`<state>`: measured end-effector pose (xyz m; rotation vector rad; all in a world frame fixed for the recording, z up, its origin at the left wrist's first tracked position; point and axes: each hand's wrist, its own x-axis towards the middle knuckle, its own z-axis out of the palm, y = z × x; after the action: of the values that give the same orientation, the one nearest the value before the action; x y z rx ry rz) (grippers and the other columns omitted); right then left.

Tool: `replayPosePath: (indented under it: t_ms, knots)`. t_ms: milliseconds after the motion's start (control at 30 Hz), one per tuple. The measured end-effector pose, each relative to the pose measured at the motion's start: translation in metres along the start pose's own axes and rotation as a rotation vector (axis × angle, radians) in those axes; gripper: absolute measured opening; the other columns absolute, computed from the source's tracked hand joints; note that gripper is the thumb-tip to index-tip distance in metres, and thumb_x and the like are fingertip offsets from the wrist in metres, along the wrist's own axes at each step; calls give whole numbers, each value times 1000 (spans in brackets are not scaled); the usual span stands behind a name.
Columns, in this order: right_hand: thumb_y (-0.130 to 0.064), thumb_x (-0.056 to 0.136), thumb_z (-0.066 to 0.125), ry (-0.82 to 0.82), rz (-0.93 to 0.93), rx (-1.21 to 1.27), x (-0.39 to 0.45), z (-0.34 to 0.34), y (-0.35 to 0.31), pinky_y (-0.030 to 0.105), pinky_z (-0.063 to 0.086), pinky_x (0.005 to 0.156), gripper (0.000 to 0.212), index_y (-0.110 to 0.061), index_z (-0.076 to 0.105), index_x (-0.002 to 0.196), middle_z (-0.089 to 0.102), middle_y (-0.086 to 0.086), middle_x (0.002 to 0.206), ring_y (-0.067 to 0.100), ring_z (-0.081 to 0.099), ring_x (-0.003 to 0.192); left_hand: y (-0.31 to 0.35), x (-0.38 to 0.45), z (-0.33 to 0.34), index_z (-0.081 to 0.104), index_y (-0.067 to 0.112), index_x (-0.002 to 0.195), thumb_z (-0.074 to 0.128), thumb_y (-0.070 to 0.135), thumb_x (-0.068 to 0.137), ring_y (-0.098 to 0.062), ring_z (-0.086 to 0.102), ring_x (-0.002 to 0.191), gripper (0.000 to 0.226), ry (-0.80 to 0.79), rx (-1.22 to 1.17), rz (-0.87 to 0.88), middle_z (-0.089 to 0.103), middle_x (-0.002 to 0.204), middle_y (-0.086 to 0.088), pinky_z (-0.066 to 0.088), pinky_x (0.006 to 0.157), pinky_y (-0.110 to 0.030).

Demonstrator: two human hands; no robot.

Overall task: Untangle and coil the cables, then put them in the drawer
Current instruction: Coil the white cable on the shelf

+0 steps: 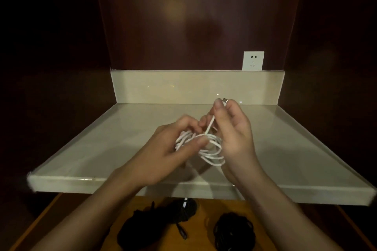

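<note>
While the white cable [201, 145] is gathered into loops above the pale countertop [106, 138], the left hand [163, 149] clasps the left side of the bundle, its fingers curled round the strands and its thumb pressed across the top of them. From that clasp a single straight run of cable rises up and to the right into the right hand [230, 128], which pinches the free end just below the metal plug [225, 100]; the plug pokes out above the fingertips.

To finish this coil well, I judge the right hand should lead the tail round the bundle in the same direction as the existing loops, keeping light tension, while the left keeps its hold so the turns do not spring apart. A wrap or tuck of the end would likely keep it tidy.

Below the grip, under the counter's front edge, the open wooden drawer [206, 216] already holds two dark coiled cables [159, 222]: one under the left forearm, one to its right. A wall socket [253, 60] sits well beyond the right hand. Nothing blocks the way down to the drawer except the counter lip, which the coil must clear.
</note>
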<state>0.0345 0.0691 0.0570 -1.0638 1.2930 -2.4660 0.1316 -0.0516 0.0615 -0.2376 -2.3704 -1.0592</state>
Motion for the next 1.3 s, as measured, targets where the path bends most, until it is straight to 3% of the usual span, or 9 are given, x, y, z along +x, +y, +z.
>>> replayPosePath:
  t_ms: [133, 333, 433, 667, 767, 867, 1033, 1133, 1300]
  knots:
    - [-26, 101, 52, 212, -89, -171, -3, 10, 3, 28, 40, 49, 27, -11, 50, 79, 46, 3, 56, 18, 44, 52, -5, 5, 13, 51, 16, 89, 25, 55, 96, -26, 61, 59, 47, 375, -56, -150, 64, 78, -11, 44, 44, -29]
    - [-30, 103, 48, 423, -84, -106, -6, 24, 9, 31, 36, 50, 29, -12, 46, 81, 43, 0, 59, 20, 39, 57, 3, 9, 35, 61, 17, 110, 58, 41, 97, -21, 65, 70, 28, 645, -499, -327, 69, 87, -19, 52, 57, -27]
    - [-27, 104, 46, 454, -131, -59, -5, 31, 11, 30, 33, 49, 29, -15, 42, 78, 40, -2, 59, 17, 35, 55, 5, 14, 48, 60, 15, 125, 66, 60, 77, -24, 71, 100, 66, 670, -756, -468, 73, 107, -14, 55, 88, -40]
    - [-25, 105, 43, 457, -228, -88, -8, 34, 8, 32, 46, 53, 25, -13, 43, 84, 52, 2, 62, 16, 52, 56, 21, 16, 57, 62, 3, 126, 50, 60, 93, -25, 69, 110, 67, 541, -1066, -500, 70, 121, -17, 53, 94, -37]
    - [-25, 105, 41, 380, -310, -93, -17, 41, 2, 35, 52, 56, 22, -10, 45, 90, 58, 11, 70, 22, 61, 61, 28, 12, 63, 73, 6, 112, 39, 58, 96, -19, 72, 97, 64, 396, -1172, -446, 74, 110, -13, 58, 83, -25]
    - [-22, 104, 41, 363, -391, -158, -18, 43, 2, 32, 49, 57, 18, -12, 44, 90, 56, 7, 70, 19, 59, 61, 29, 9, 69, 76, 12, 103, 46, 52, 89, -14, 73, 91, 52, 398, -1138, -408, 76, 101, -8, 57, 74, -22]
    - [-17, 105, 40, 350, -437, -251, -19, 38, 7, 24, 44, 58, 15, -13, 43, 91, 54, -1, 70, 10, 55, 62, 32, 3, 67, 76, 21, 107, 56, 52, 93, -17, 71, 106, 40, 462, -751, -377, 76, 108, -5, 51, 93, -36]
    - [-19, 105, 39, 328, -400, -270, -24, 40, 9, 32, 47, 58, 17, -18, 42, 89, 52, 5, 72, 17, 54, 65, 35, 1, 64, 73, 13, 106, 61, 48, 90, -18, 73, 96, 40, 501, -631, -301, 76, 97, -7, 55, 83, -33]
    - [-37, 101, 41, 260, -463, -507, -24, 39, 10, 53, 48, 79, 16, -48, 45, 90, 52, -10, 97, 31, 55, 92, 32, 3, 46, 68, 10, 112, 62, 32, 86, -22, 72, 86, 35, 501, -632, -223, 74, 91, -9, 55, 69, -32]
